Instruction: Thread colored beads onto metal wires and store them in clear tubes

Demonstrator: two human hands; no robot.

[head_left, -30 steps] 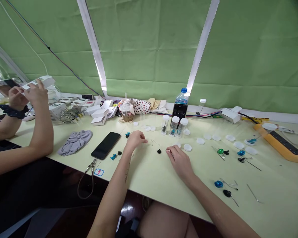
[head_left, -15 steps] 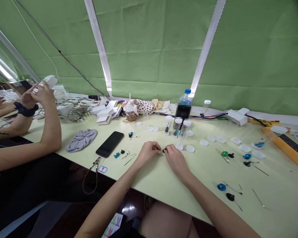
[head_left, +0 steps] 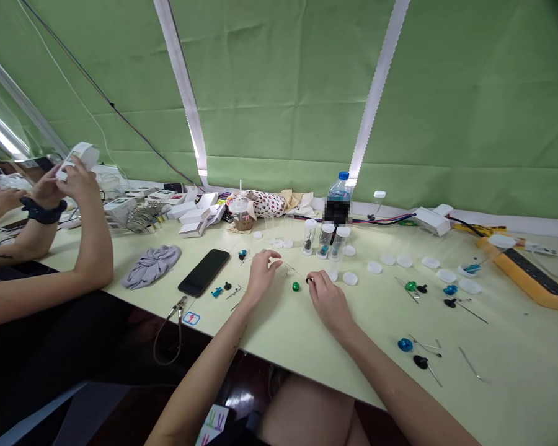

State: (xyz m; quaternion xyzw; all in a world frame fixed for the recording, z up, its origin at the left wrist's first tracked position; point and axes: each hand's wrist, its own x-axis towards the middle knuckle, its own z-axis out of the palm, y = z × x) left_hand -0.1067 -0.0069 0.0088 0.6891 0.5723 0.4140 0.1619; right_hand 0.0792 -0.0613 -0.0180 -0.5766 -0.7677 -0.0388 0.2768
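My left hand [head_left: 262,272] is just over the table with thumb and fingers apart, and I see nothing held in it. Thin metal rods [head_left: 292,269] lie just to its right. Between my two hands rests a small shiny green round part [head_left: 296,287]. My right hand [head_left: 329,300] has its fingertips pinched on a small black part [head_left: 309,280], mostly hidden by the fingers. Left of my left hand are a small blue part [head_left: 217,292], a black disc piece [head_left: 227,285] and a few thin metal pieces [head_left: 234,291].
A phone [head_left: 204,272] and a grey cloth [head_left: 152,266] lie to the left. Clear capped tubes [head_left: 326,241] stand ahead, near a blue-capped bottle [head_left: 343,189]. White caps [head_left: 374,267], more parts [head_left: 405,344] and an orange power strip [head_left: 530,275] lie right. Another person's arm [head_left: 86,248] is at left.
My left hand has moved left and up, its fingers opening. The green part now shows between my hands. My right hand stays on the black part. The view has shifted slightly.
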